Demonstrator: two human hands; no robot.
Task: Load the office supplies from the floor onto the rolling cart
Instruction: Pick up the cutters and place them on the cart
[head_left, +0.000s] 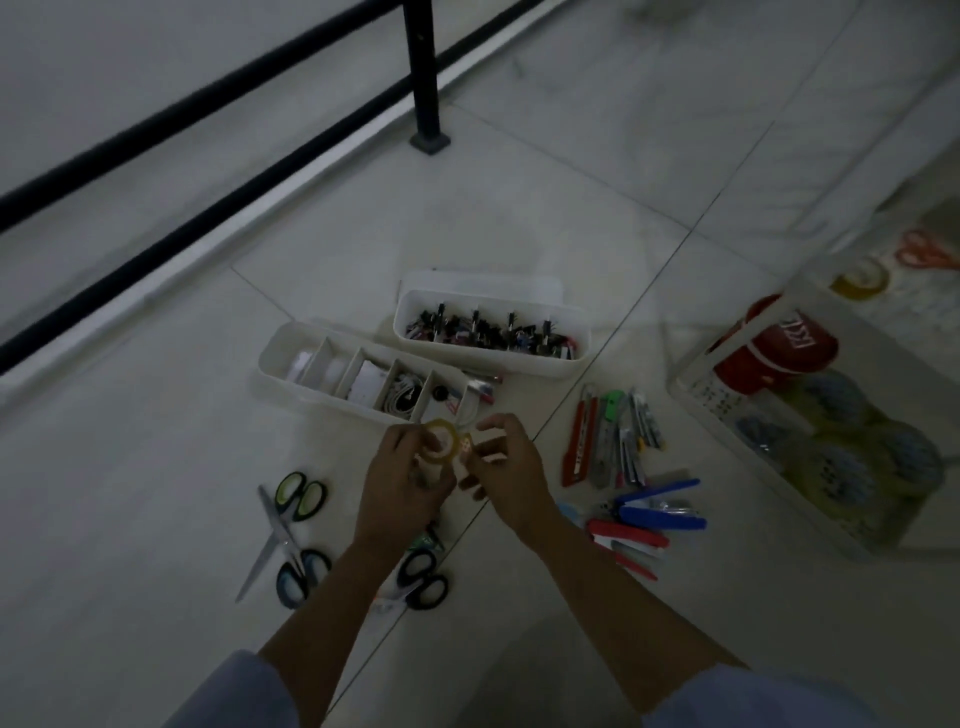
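One yellow tape roll (440, 441) is gripped by curled fingers (397, 441) of the left hand (402, 486). Its edge gets pinched by the right hand (514, 470).

Tape roll (440, 441) (yellow) in left hand (402, 486)

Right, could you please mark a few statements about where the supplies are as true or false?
1. The left hand holds a small yellow tape roll. True.
2. The divided organiser tray sits on the rolling cart. False: it rests on the floor.
3. Green-handled scissors lie on the floor, left of the hands. True.
4. The red utility knife is inside the cart. False: it lies on the floor, between the hands and the cart.
5. The cart holds nothing. False: large tape rolls are in it.
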